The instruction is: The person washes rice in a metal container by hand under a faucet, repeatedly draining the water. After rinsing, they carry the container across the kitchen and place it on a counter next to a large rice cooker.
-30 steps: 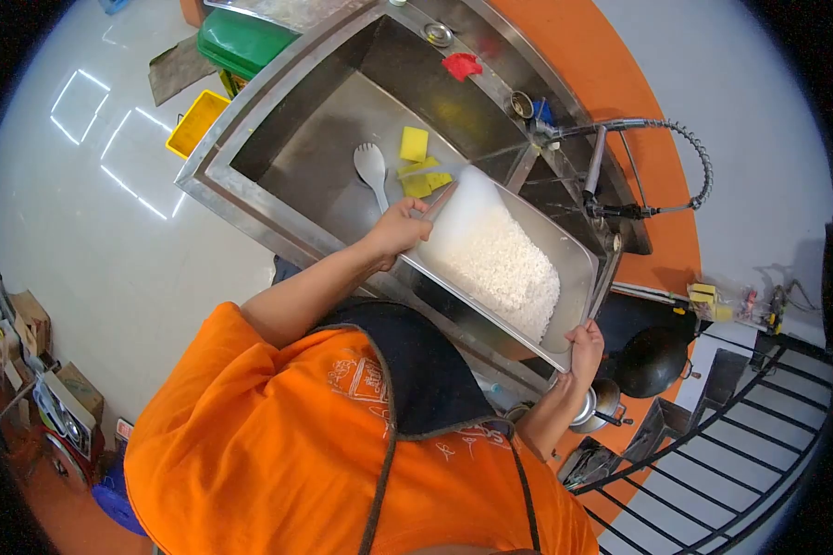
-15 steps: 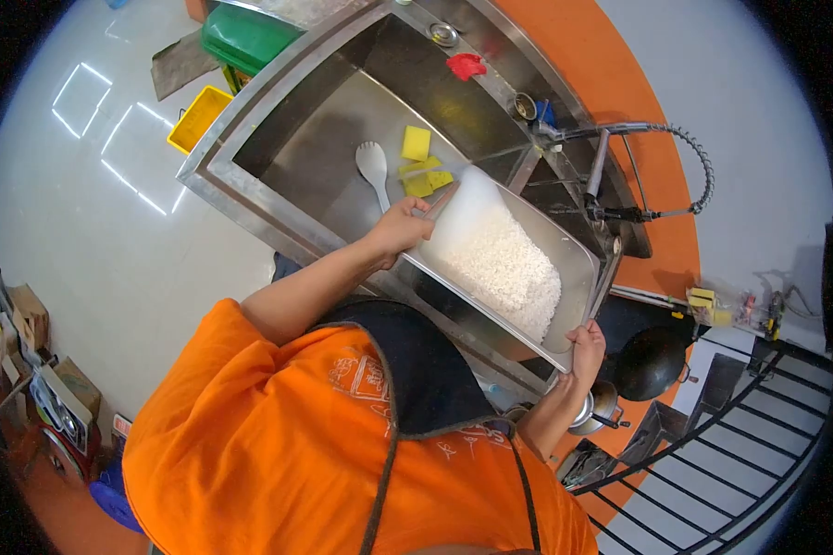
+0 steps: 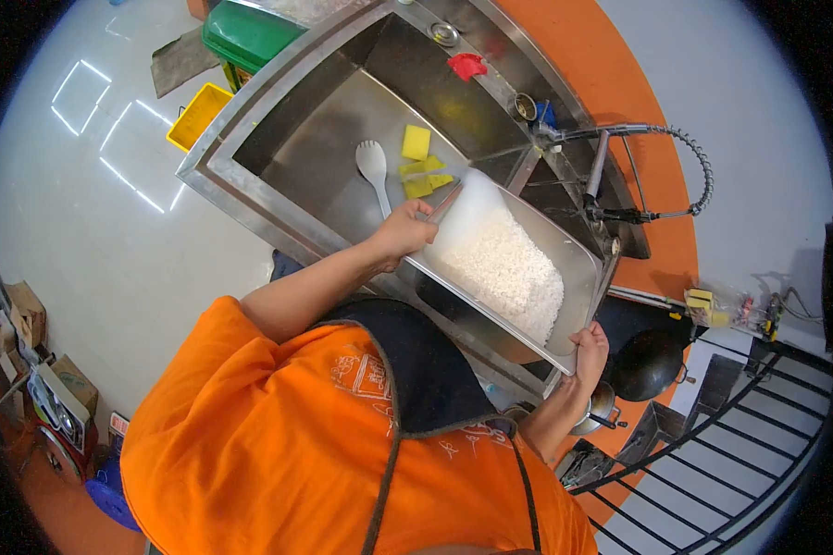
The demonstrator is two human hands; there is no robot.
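Note:
A rectangular steel pan (image 3: 578, 277) is held over the sink, tilted down at its left end. Wet white rice (image 3: 504, 264) lies heaped inside, and cloudy water (image 3: 467, 199) has gathered at the lower end. A thin stream runs off that end above the sponges. My left hand (image 3: 405, 233) is closed on the pan's left rim, thumb on top. My right hand (image 3: 587, 353) is closed on the near right corner. In the sink basin (image 3: 319, 148), a pale slotted rice spoon (image 3: 372, 166) lies left of several yellow sponges (image 3: 416, 143).
A spring-hose faucet (image 3: 611, 176) stands behind the sink at the right. A red cloth (image 3: 467, 66) lies on the back ledge. A yellow bin (image 3: 199, 117) and a green tub (image 3: 248, 39) are at the left. A dark wok (image 3: 651, 363) sits at the right beside a black railing (image 3: 713, 435).
The pan has shifted very slightly to the right along with both hands. Cloudy water still runs off its lower end. The spoon and sponges have stayed in place.

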